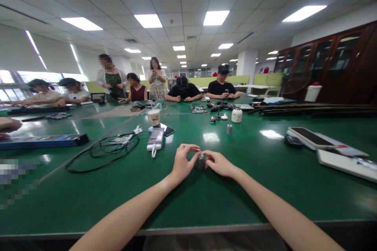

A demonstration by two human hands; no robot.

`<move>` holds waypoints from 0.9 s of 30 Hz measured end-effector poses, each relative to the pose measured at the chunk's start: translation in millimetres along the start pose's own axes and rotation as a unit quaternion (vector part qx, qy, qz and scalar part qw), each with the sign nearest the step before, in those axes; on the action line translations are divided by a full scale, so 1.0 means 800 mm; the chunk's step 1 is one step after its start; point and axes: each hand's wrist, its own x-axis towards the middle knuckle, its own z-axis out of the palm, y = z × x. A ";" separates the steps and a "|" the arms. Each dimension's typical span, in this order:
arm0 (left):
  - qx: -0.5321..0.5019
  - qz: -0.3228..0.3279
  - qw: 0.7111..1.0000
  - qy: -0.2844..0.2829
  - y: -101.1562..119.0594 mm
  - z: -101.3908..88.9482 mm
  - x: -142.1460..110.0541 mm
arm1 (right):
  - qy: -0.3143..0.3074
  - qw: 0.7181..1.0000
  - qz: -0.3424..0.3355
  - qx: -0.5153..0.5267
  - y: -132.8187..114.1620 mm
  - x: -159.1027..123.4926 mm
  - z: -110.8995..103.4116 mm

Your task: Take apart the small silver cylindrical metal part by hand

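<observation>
A small grey metal cylinder (200, 163) with a narrower top stands upright on the green table, between my two hands. My left hand (183, 163) is curled round its left side, the thumb against the cylinder and the fingertips at its top. From the other side my right hand (219, 163) has its index finger at the top and its thumb by the right side, in a loose pinch. Any small part between the fingertips is too small to make out. Farther off stands a second grey metal cylinder (229, 129).
Left of my hands are a white power bank with a cable (155, 139), a paper cup (154, 117) and a coiled black cable (97, 153). A white jar (236, 115) stands beyond; flat devices (312, 138) lie right. Several people sit or stand around the table (235, 204).
</observation>
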 end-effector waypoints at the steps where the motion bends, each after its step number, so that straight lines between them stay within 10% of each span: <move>1: 0.002 0.001 1.000 -0.004 0.000 -0.001 0.000 | 0.001 1.000 -0.001 0.000 0.000 0.000 0.000; 27: 0.022 -0.004 0.998 -0.061 0.007 -0.002 -0.003 | 0.006 1.000 -0.008 -0.004 0.005 0.001 0.003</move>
